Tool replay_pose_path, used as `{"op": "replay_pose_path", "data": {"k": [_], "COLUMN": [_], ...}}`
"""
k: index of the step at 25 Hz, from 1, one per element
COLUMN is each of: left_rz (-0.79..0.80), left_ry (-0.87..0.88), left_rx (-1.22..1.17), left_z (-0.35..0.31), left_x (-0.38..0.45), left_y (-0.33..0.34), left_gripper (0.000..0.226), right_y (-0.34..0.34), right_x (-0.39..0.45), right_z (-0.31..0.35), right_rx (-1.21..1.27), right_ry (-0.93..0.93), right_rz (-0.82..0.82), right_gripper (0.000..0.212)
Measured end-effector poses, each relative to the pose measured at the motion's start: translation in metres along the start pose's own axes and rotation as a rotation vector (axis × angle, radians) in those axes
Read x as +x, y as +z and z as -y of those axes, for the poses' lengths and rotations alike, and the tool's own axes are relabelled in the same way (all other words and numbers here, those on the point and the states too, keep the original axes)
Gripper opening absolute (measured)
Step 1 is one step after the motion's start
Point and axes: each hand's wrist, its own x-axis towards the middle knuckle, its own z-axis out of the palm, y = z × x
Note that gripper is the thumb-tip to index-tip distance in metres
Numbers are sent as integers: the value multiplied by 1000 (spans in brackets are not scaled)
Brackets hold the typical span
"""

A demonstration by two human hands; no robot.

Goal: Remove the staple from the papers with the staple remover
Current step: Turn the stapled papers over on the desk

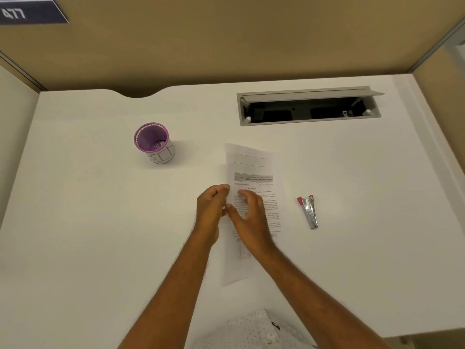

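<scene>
1. While the red-handled metal staple remover (pixel 308 211) lies untouched right of the white printed papers (pixel 254 172), both hands work the papers' left edge.
2. Left hand (pixel 210 212) pinches that edge; right hand (pixel 249 217) hovers, fingers spread, grasping nothing.
3. Next: fetch the remover.

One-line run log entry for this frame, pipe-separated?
stage: pre-removal | left hand: pinching left edge of papers | right hand: open over papers, no grip | staple remover: untouched on desk, right of papers
</scene>
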Motion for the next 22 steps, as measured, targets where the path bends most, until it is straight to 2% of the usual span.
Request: {"op": "replay_pose_path", "data": {"k": [3,7,9,11,14,16,18,20,22], "left_rz": [59,42,10,-33,-65,-64,-21,46,93], "left_ry": [22,32,86,182,319,400,419,358,267], "left_rx": [18,-4,15,55,157,269,341,450,602], "left_z": [-6,-15,-22,-31,-50,-63,-75,-78,-67], "left_x": [-15,-18,-15,-9,1,5,11,20,34], "left_y": [9,6,0,-8,-22,-31,-39,-44,-49], "left_gripper": [29,17,18,29,57,62,50,31,22], "right_y": [-5,-31,-47,-64,-92,-109,-118,-116,-104], "right_x": [-1,-7,-8,-11,-14,-10,2,17,30], "right_z": [13,24,29,38,54,57,47,30,8], "right_rx": [118,149,180,275,497,567,534,393,216], "right_ry": [62,82,90,111,197,224,230,259,272], "right_rz": [-32,18,73,154,345,447,476,407,305], "right_gripper": [50,37,33,32,35,39,41,38,30]}}
